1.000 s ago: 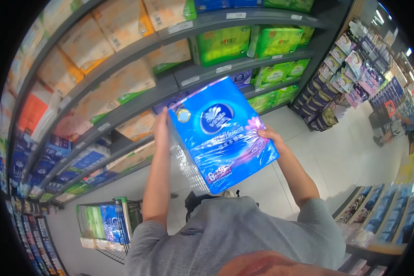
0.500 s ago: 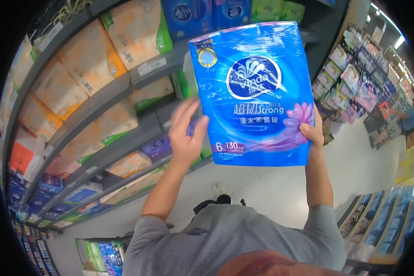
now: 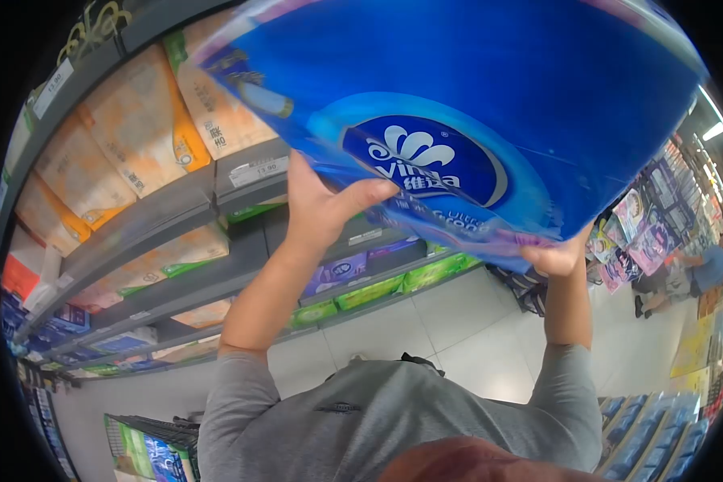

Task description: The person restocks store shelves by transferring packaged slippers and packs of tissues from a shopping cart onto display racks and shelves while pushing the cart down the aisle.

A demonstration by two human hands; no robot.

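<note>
A large blue Vinda tissue pack point(image 3: 490, 88) in shiny plastic wrap fills the upper middle of the head view, tilted with its top edge close to the camera. My left hand point(image 3: 325, 201) grips its left side, the thumb lying on the front near the logo and the other fingers mostly hidden behind. At the lower right corner, my right hand point(image 3: 558, 255) is closed on the pack, its thumb on the front and its fingers out of sight underneath.
Shelves to the left carry beige-orange tissue packs point(image 3: 140, 120), with green packs point(image 3: 369, 293) and a purple pack point(image 3: 333, 275) lower down. A cart point(image 3: 116, 430) holding packs stands at lower left. Another person point(image 3: 703, 269) is at far right, near hanging goods; blue-stocked racks point(image 3: 651, 434) stand lower right.
The tissue pack has risen closer to the camera and tipped back. My left hand, beside the pack with fingers apart before, now grips its left side. My right hand stays on its lower right.
</note>
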